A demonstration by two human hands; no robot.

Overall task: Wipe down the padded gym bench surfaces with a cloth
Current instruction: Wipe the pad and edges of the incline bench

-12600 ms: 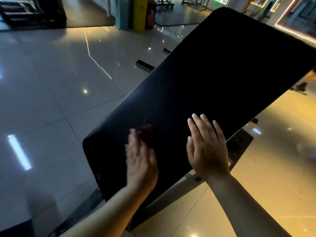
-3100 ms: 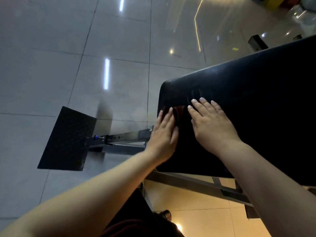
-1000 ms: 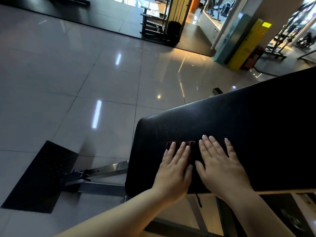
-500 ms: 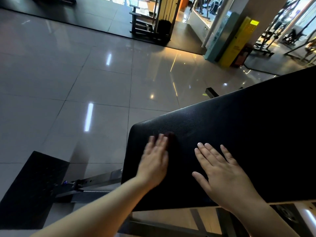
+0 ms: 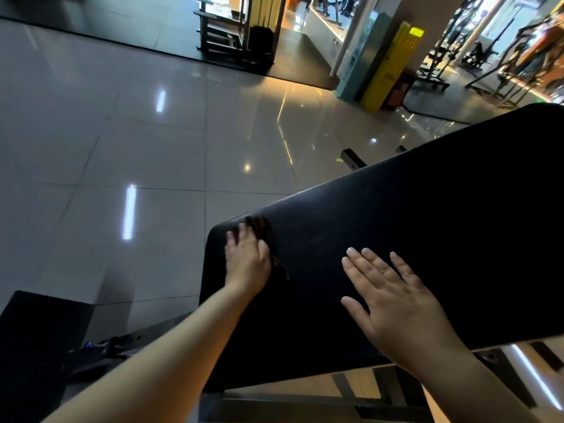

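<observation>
A black padded bench [image 5: 427, 224] slants across the scene from near left to far right, above a glossy tiled floor [image 5: 122, 148]. The left hand [image 5: 248, 261] lies with its blurred fingers stretched out, pressing a dark cloth [image 5: 259, 225] against the pad's far left corner; the cloth shows past the fingertips and trails down the hand's right side. The right hand [image 5: 393, 300] rests flat on the pad nearer the middle, fingers spread, holding nothing. A yellow post [image 5: 390, 65] stands far right.

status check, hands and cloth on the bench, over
Left hand flat on cloth, left end of bench pad. Right hand flat on pad, bracing. Nothing seen blocking the pad.
</observation>
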